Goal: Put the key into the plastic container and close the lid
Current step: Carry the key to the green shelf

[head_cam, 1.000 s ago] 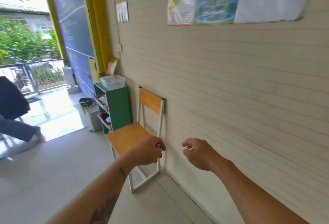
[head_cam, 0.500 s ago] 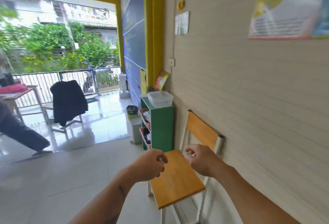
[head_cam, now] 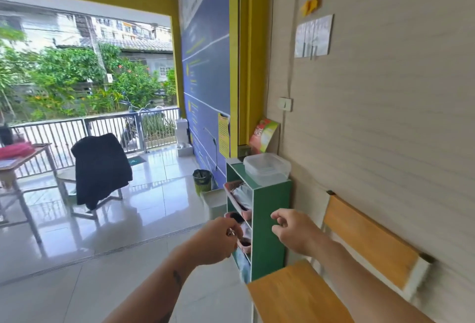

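So the left hand (head_cam: pixel 216 241) is curled shut, pinching a little metal thing at its fingertips, which I'd guess is the key (head_cam: pixel 231 232), though it's too small to say which way it points. The right hand (head_cam: pixel 293 232) is loosely curled and holding nothing. The clear plastic container (head_cam: pixel 267 171), lid on and looking empty, sits up ahead on top of the green shelf (head_cam: pixel 271 222), a bit nearer the right hand, so I'd guess that one pops the lid.

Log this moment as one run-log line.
phase: approach | left hand: closed on small metal item, likely key | right hand: empty, curled | plastic container: lid on, atop green shelf
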`<state>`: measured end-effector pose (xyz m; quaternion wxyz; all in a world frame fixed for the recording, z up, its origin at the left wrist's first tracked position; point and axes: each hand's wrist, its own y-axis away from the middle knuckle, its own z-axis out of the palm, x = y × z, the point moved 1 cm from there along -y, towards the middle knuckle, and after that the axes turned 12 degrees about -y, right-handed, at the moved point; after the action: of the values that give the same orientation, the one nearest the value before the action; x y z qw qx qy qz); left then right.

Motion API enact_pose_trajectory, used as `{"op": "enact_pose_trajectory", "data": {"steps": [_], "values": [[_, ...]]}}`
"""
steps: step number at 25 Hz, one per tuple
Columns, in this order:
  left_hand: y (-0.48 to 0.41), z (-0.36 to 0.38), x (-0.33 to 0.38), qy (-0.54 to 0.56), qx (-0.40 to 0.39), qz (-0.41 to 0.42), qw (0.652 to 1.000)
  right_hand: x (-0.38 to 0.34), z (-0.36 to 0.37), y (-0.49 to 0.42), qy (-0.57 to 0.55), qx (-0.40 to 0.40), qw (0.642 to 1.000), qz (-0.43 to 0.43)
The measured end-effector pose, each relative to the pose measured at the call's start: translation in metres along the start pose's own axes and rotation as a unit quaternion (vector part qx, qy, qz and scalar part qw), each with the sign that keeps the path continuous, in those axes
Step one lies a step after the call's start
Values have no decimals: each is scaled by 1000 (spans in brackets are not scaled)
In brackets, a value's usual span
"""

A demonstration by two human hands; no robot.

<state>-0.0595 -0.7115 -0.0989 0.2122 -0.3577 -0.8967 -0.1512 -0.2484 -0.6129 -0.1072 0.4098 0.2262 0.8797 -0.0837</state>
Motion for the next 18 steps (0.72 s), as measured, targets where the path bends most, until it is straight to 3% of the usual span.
{"op": "enact_pose_trajectory", "data": {"steps": [9,18], "values": [[-178,-81,-102,-3,2,4,1000,-35,49,-209,-1,2,1000,5],[-417,-112,-131,113,-14,18,993,-25,30,-439,23,16,1000,13]]}}
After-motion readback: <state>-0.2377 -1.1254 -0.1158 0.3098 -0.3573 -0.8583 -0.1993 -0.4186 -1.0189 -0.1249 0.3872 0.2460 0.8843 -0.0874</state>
